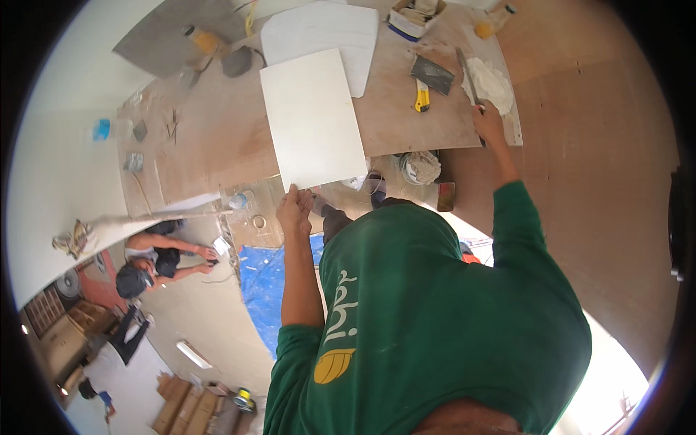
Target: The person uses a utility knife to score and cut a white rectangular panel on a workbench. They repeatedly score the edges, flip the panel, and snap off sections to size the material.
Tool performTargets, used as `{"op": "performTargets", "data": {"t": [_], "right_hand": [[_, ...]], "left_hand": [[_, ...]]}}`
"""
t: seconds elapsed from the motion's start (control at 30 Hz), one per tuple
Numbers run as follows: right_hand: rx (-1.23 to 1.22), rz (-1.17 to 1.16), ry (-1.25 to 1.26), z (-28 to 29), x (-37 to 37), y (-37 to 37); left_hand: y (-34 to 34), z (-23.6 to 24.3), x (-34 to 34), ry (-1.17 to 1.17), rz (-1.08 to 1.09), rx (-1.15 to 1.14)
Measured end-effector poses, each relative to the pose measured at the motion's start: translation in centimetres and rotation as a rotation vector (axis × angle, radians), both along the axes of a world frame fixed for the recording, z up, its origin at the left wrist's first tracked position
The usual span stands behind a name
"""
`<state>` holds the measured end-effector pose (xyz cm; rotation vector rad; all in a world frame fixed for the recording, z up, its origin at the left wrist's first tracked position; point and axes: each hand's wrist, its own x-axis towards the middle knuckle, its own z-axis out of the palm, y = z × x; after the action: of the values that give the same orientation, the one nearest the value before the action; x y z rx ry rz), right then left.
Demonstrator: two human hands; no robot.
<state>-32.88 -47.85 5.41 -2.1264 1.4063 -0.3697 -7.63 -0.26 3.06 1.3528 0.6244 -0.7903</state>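
Note:
A plain white rectangular board [315, 119] lies slanted on the brown wooden work table, its near end reaching past the front edge. My left hand [293, 209] pinches that board at its near left corner. At the table's right side, my right hand [490, 125] is closed round the dark handle of a long, narrow-bladed knife [469, 81]. The blade points away from me and lies along the left side of a heap of white putty-like paste [490, 85]. Left of the knife are a dark rectangular block [433, 75] and a yellow utility knife [422, 97].
Behind the board lies another white sheet [319, 32]. A small box [415, 19] stands at the back, and a yellow power tool [204, 40] at the back left. Under the table edge is a bucket [420, 168]. At left, another person [156, 257] crouches near a blue tarp [272, 286].

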Motion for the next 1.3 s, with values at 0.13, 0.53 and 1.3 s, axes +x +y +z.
{"op": "performTargets", "data": {"t": [0.13, 0.53, 1.3], "right_hand": [[0.27, -0.122, -0.299, 7.9, 0.2, 6.5], [0.504, 0.618, 0.155, 16.5, 7.1, 24.3], [-0.031, 1.564, 0.728, 15.1, 15.1, 26.4]], "left_hand": [[-1.3, 0.1, -1.1, -0.029, 0.068, -0.022], [-3.7, 0.2, -0.5, -0.128, 0.051, -0.197], [-2.0, -1.3, 0.8, -0.139, -0.05, -0.16]]}}
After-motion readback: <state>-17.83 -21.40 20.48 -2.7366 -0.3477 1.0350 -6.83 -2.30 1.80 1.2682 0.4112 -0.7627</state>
